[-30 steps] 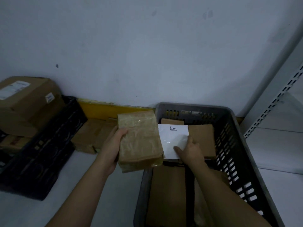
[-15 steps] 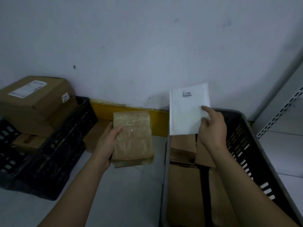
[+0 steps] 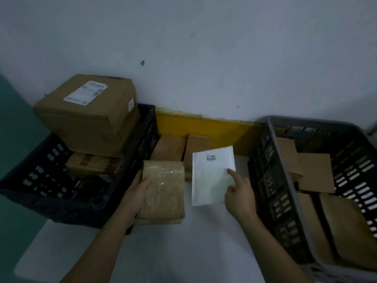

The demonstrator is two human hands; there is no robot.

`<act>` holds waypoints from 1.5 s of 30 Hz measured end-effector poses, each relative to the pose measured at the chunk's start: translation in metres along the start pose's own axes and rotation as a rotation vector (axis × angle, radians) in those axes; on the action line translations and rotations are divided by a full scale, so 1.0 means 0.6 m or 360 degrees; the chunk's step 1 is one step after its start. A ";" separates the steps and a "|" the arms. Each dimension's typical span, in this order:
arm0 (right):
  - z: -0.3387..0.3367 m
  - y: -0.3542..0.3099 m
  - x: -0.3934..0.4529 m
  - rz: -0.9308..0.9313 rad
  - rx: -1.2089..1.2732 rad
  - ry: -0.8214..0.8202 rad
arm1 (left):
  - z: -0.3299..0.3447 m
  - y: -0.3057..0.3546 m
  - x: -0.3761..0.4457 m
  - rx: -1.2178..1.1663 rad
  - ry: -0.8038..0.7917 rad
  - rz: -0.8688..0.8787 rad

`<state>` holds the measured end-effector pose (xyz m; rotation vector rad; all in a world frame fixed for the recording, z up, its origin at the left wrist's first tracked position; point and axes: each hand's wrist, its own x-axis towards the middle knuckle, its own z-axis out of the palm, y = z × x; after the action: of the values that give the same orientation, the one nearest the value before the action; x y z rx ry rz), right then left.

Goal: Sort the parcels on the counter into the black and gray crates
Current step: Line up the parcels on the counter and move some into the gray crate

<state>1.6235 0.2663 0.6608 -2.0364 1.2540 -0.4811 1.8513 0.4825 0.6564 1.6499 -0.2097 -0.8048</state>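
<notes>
The person stands over the white counter [image 3: 183,252] with a parcel in each hand, both held up between the two crates. The left hand [image 3: 135,193] wraps the left edge of a brown paper-wrapped parcel [image 3: 163,190], thumb on top, its grip closed around it. That one looks thick and blocky, taped glossy over the paper, so I'd guess it has some weight and could slide under the tape; a full-hand hold along the long edge, as now, suits it.

The right hand [image 3: 239,196] pinches the lower right corner of a white padded mailer [image 3: 212,176], forefinger laid on its face. It seems light and flat, likely to flop if held by a corner for long.

The black crate [image 3: 146,127] on the left already carries a large cardboard box [image 3: 87,113]; the gray crate [image 3: 285,180] on the right holds flat brown envelopes [image 3: 314,172]. Two more brown parcels [image 3: 183,147] wait by the wall.
</notes>
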 end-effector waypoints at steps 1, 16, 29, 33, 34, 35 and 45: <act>0.025 0.014 -0.016 0.0073 0.0015 -0.0033 | -0.012 -0.014 0.002 0.0026 -0.0017 -0.0022; 0.228 0.085 -0.060 0.0359 -0.0198 -0.0451 | -0.043 -0.148 0.106 0.0502 -0.0073 -0.0170; 0.282 0.109 -0.057 0.0165 -0.1296 -0.0781 | 0.024 -0.193 0.090 0.2210 -0.0100 0.0434; 0.293 0.124 -0.058 0.0061 -0.1320 -0.0874 | 0.029 -0.187 0.111 0.2313 -0.0102 0.0355; 0.296 0.125 -0.057 0.0064 -0.1319 -0.0875 | 0.030 -0.181 0.117 0.2316 -0.0099 0.0345; 0.299 0.125 -0.056 0.0076 -0.1312 -0.0867 | 0.031 -0.177 0.122 0.2315 -0.0101 0.0334; 0.332 0.102 -0.040 0.0127 -0.1277 -0.0837 | 0.034 -0.155 0.149 0.2440 -0.0075 0.0415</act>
<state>1.6977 0.3410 0.4793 -2.4841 1.2846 0.6779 1.8784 0.4410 0.5354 2.8926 -1.2811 -0.4127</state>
